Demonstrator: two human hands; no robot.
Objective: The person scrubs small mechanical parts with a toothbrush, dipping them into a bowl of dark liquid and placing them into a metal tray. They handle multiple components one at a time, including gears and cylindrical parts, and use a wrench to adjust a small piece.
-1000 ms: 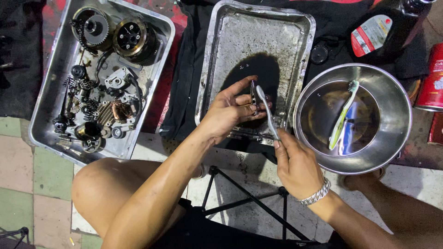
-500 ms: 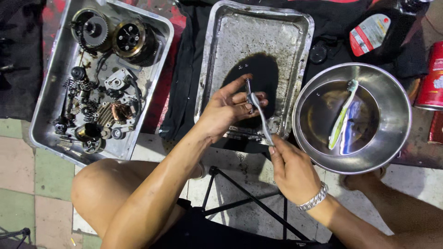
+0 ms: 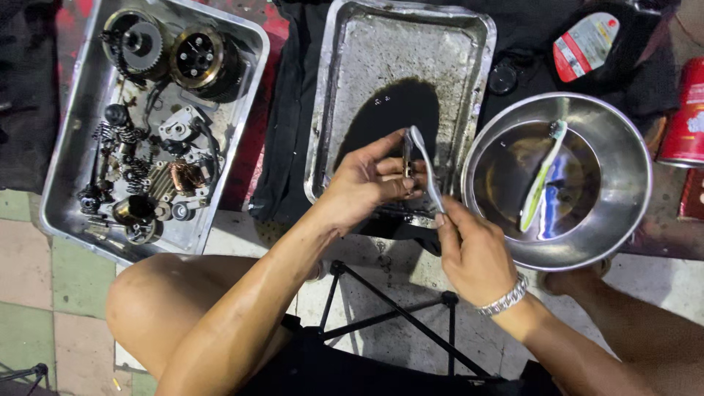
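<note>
A: Head view, looking straight down. The left hand [image 3: 364, 183] pinches a small dark metal part [image 3: 406, 152] between thumb and fingers, holding it up over the middle tray [image 3: 330, 110].

B: And the right hand [image 3: 469, 249]?

A: Closed around the handle of a pale toothbrush [image 3: 425, 169], with the brush head laid against that little part, right above the dark pool of liquid [image 3: 396, 110] in the tray.

B: So how far along would you call it?

A: Mid-scrub, I'd judge. The part is in the fingers, under the brush, not set down anywhere. Whether it's nearly clean I cannot tell; it's too small and dark.

B: What about the rest of the parts?

A: The left tray [image 3: 66, 147] is packed: two round gear-and-clutch assemblies [image 3: 169, 51] at the top, springs, small fittings and a copper-wound piece [image 3: 182, 176] lower down. They look oily, so I'd say plenty of cleaning remains, though I can't sort done from undone in that heap.

B: Anything on the right?

A: A steel bowl [image 3: 623, 132] with dark liquid and a second toothbrush, green and white [image 3: 541, 180], lying in it, untouched. Beyond it, a dark bottle [image 3: 587, 44] and a red can [image 3: 686, 117].

B: One view only, then.

A: Just the one.
</note>
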